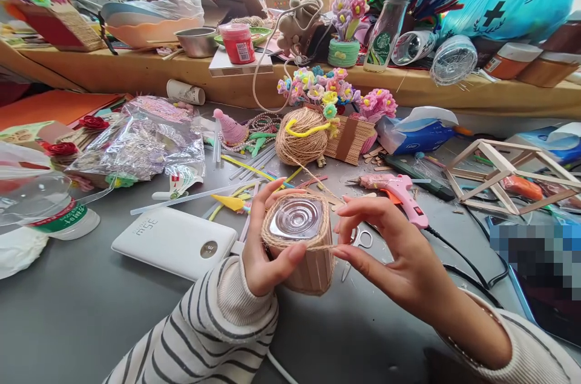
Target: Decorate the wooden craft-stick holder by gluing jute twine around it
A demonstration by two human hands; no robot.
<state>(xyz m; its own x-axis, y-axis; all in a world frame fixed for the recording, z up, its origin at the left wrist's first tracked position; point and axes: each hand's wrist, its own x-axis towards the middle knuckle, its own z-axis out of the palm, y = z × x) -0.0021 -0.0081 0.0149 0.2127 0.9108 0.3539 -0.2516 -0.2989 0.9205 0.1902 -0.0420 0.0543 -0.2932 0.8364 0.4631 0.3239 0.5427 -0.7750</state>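
Twine-wrapped jar (297, 238) in left hand (263, 251) (lower body hidden).

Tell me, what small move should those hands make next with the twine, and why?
Probably pull the twine snug and lay another turn just below. The right hand pinches its free end at the stick-clad jar, which the left hand grips; only the rim is wrapped, and the sticks below are bare.
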